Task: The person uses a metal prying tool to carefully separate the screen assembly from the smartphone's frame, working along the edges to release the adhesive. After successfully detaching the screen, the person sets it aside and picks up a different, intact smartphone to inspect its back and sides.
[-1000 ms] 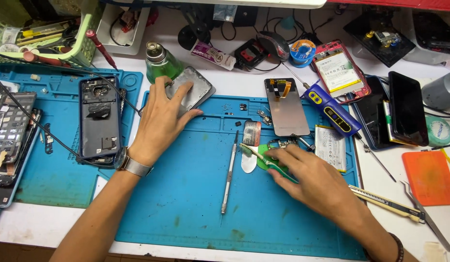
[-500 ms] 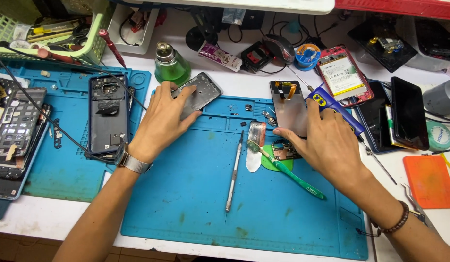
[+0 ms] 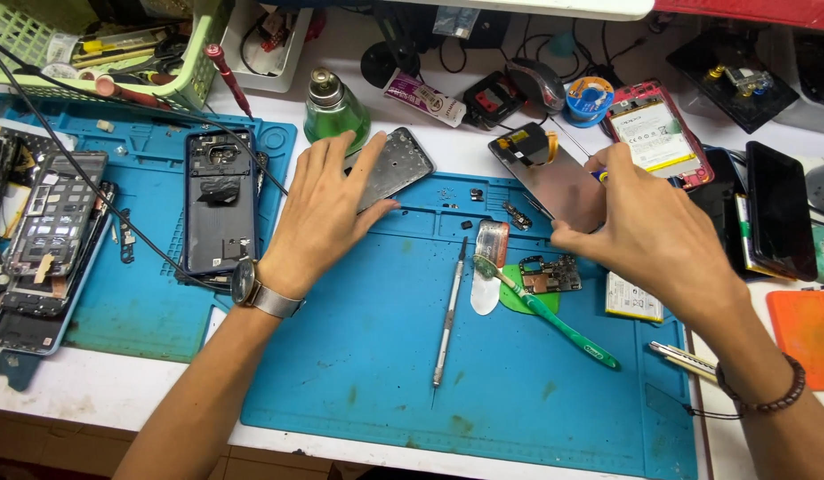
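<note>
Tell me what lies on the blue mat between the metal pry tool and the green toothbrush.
In the head view, between the metal pry tool and green toothbrush lies a white oval pick on the blue mat; the brush head overlaps it.

Your open lane, bare lower half of the blue mat [image 3: 358,382], your mid-mat obstacles, metal pry tool [image 3: 447,311], green toothbrush [image 3: 554,316], small circuit board [image 3: 550,274], your far edge blocked, green bottle [image 3: 333,111], opened phones, cables.

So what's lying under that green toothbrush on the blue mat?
Under the green toothbrush lie a green pick and, by its bristles, a white oval piece, on the blue mat. Anything beneath the pick is hidden.
</note>
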